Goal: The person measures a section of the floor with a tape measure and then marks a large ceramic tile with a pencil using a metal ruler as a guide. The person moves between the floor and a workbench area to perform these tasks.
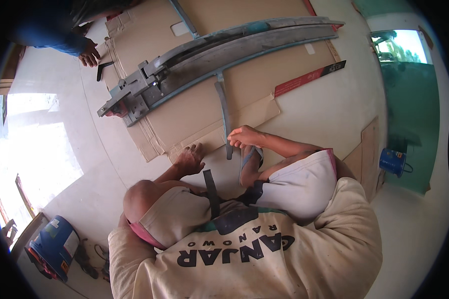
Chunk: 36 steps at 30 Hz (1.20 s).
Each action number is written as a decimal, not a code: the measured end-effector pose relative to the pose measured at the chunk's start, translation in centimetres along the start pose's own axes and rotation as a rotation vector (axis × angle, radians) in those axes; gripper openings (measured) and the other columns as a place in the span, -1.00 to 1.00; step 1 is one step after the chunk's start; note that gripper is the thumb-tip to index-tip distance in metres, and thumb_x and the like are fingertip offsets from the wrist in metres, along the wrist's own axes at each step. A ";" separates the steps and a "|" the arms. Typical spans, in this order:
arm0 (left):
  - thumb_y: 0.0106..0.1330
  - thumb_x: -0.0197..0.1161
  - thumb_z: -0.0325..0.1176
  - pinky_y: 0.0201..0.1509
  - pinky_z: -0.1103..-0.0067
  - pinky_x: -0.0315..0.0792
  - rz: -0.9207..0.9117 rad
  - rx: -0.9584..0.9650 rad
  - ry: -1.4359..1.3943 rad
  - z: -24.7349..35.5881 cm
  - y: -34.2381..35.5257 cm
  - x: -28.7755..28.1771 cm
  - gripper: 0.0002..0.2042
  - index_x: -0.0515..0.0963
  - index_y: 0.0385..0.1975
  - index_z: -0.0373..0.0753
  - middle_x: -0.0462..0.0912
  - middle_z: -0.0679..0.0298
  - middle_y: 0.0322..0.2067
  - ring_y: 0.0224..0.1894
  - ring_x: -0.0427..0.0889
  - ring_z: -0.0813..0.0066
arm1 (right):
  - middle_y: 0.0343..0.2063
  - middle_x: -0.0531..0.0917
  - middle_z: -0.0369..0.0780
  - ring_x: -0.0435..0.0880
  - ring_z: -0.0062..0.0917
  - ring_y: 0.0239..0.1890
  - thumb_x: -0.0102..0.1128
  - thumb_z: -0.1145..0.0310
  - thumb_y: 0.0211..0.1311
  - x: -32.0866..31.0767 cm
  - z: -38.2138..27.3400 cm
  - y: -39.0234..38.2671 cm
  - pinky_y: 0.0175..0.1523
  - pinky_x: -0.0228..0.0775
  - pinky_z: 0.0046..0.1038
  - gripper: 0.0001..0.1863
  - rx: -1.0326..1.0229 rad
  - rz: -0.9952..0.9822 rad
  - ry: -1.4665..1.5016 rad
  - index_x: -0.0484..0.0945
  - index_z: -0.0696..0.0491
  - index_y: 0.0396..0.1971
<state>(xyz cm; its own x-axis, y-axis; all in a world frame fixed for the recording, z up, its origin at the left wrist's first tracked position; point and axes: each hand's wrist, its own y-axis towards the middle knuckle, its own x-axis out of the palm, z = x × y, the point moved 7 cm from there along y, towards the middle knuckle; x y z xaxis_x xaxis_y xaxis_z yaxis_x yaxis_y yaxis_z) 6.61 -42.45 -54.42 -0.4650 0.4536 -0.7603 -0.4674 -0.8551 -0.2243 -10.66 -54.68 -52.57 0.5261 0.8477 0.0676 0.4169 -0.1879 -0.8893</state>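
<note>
Squatting at the cutter – own hands out of frame

Long grey tile cutter (199,60) lies on cardboard (194,114) from 10 to 1 o'clock, its crossbar (224,114) running down to centre. Bare feet (189,158) rest at the cardboard's near edge, with a sandal (249,160) beside them. Neither left hand nor right hand shows, so the grip cannot be judged. A co-worker's hand (90,54) rests at 10 o'clock by the cutter head. Reads as a set-up pause – any work on the cutter calls for hands brought forward.
</note>
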 end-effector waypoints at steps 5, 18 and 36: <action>0.11 0.29 -0.25 0.10 0.21 0.39 -0.066 0.034 -0.016 1.8 -0.3 2.1 -0.57 0.46 -0.02 -0.26 0.38 0.02 0.01 0.05 0.46 0.03 | -0.31 0.67 -0.21 0.63 -0.51 -0.33 0.20 0.22 0.23 -3.1 1.5 0.8 -0.17 0.50 -0.47 -0.66 -0.159 0.196 -0.306 0.56 0.16 -0.13; 0.18 0.29 -0.18 -0.11 0.39 0.51 -0.069 -0.296 -0.695 -1.2 1.7 -0.1 -0.65 0.56 -0.23 -0.36 0.66 0.06 -0.31 -0.22 0.66 0.25 | 0.22 0.32 -0.10 0.28 -0.23 0.29 0.20 0.37 0.15 -17.1 -4.2 -5.1 0.29 0.21 -0.16 -0.42 -0.292 0.962 -1.234 0.30 0.03 0.20; 0.24 0.27 -0.24 -0.15 0.51 0.50 0.014 -0.433 -0.947 -4.7 0.4 -1.0 -0.63 0.51 -0.07 -0.38 0.65 0.16 -0.27 -0.23 0.62 0.45 | 0.26 0.30 -0.10 0.30 -0.25 0.31 0.01 0.54 0.03 -20.5 8.0 -5.0 0.28 0.27 -0.27 -0.38 -0.058 0.789 -1.036 0.31 0.16 0.22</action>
<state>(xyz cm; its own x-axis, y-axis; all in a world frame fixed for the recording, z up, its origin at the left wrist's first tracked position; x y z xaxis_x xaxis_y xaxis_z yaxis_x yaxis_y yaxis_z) 10.40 -44.37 -56.62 -0.9556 0.2941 -0.0169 -0.2344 -0.7939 -0.5611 -29.42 -67.17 -53.14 -0.1595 0.4812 -0.8620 0.3050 -0.8064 -0.5066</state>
